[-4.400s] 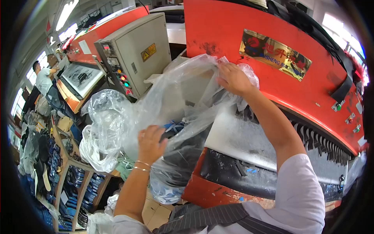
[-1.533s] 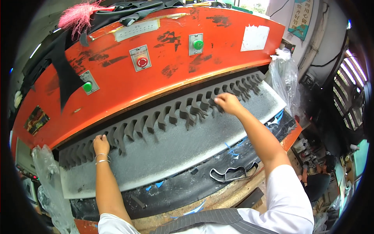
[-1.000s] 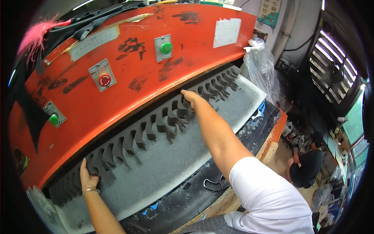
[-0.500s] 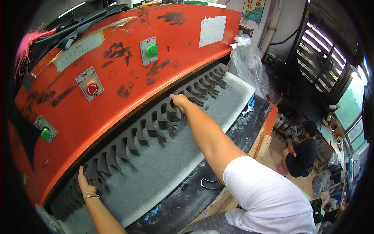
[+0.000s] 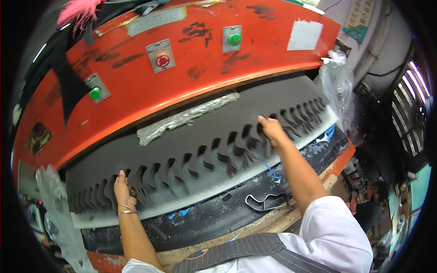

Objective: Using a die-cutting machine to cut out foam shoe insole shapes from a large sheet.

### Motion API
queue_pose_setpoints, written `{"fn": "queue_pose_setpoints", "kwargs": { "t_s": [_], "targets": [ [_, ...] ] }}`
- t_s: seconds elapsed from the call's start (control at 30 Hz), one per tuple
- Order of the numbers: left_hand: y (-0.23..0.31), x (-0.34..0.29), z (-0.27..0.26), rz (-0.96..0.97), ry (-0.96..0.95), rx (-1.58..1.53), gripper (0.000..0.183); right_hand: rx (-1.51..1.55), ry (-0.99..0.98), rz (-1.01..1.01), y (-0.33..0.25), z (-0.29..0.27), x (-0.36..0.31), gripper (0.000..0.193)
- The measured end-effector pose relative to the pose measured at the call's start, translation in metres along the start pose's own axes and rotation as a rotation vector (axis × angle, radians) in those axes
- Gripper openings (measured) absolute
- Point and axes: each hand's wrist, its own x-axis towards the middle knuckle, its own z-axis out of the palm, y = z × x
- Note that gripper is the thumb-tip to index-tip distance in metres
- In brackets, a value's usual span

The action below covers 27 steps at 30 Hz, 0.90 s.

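Note:
A wide dark grey foam sheet (image 5: 268, 98) lies on a pale cutting board (image 5: 182, 202), and curved cut-outs run along its near edge. My left hand (image 5: 123, 189) is closed on that edge toward the left, thumb on top, its other fingers partly hidden. Farther right, my right hand (image 5: 273, 130) grips the same edge among the cut-outs, the thumb pointing away from me. Narrow strips of foam hang between the cut-outs. A bar wrapped in crinkled silvery film (image 5: 186, 119) rests on the sheet close to the machine.
The red machine front (image 5: 195, 63) with green buttons and a red stop button stands behind the sheet. A curved metal cutting die (image 5: 267, 202) lies on the black ledge (image 5: 214, 218) near me, among blue scraps. Clear plastic bags hang at the left (image 5: 59, 218) and right (image 5: 337, 82).
The foam sheet has come out from under the red machine toward me, with both hands on its edge. The wrapped bar now shows on it. My view has turned too.

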Motion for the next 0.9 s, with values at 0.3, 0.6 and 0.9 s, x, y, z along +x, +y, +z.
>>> {"fn": "queue_pose_setpoints", "kwargs": {
  "t_s": [0.3, 0.6, 0.9],
  "targets": [
    [-0.026, -0.119, -0.023, -0.044, 0.057, -0.272, 0.035, 0.147, -0.188, 0.240, 0.011, -0.064, -0.088, 0.055],
    [-0.047, -0.137, -0.022, 0.136, -0.013, -0.740, 0.031, 0.863, -0.266, 0.217, 0.029, -0.073, -0.082, 0.048],
    [0.002, -0.119, -0.029, 0.297, 0.047, -0.475, 0.058, 0.659, -0.159, -0.083, -0.038, -0.083, -0.070, 0.048]
  ]
}}
